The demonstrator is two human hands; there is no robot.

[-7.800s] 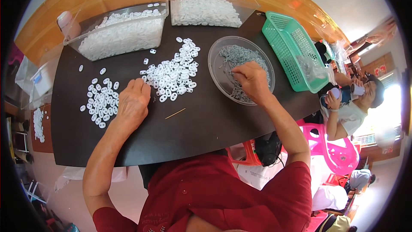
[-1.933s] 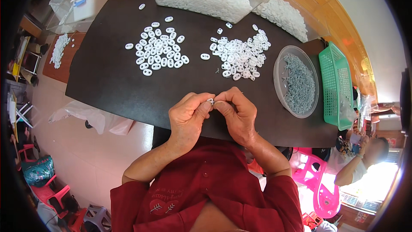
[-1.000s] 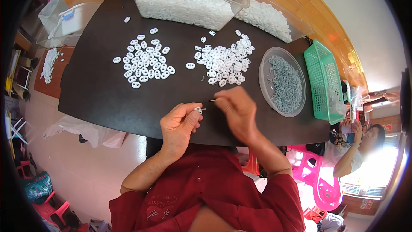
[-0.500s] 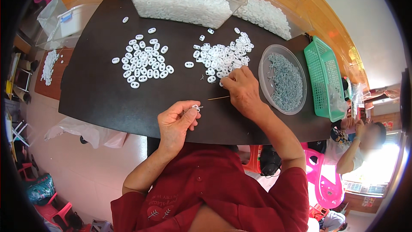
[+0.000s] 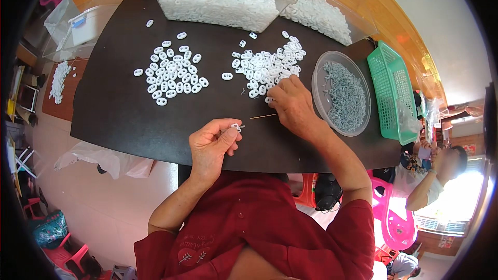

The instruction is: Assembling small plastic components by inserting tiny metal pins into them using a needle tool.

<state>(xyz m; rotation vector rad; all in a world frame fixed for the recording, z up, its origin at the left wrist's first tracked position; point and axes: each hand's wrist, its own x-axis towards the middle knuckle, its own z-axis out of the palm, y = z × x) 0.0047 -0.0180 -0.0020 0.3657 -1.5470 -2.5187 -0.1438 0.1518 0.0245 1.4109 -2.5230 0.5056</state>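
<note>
Between the thumb and fingers of my left hand [image 5: 210,148] is a small white oval plastic piece [image 5: 236,127], with a short grey screw [image 5: 243,126] sticking out of it to the right. My right hand [image 5: 293,105] is at the near side of a pile of white two-hole pieces [image 5: 267,67], its fingers pinched together and pointing down. A white piece [image 5: 268,100] lies beside those fingertips; whatever they grip is hidden. A thin yellowish stick [image 5: 263,116] reaches out from under the right hand, and I cannot tell if the hand holds it.
More white pieces [image 5: 171,94] are spread on the dark table [image 5: 129,124] at left. Clear bins [image 5: 218,8] of white pieces stand along the back. On the right are a round tub [image 5: 317,105] of grey screws [image 5: 345,98] and a green basket [image 5: 391,93]. A person sits at far right.
The view shifts slightly. My left hand rises a little with the white piece and screw. The right hand stays by the pile, and the white piece at its fingertips shows more.
</note>
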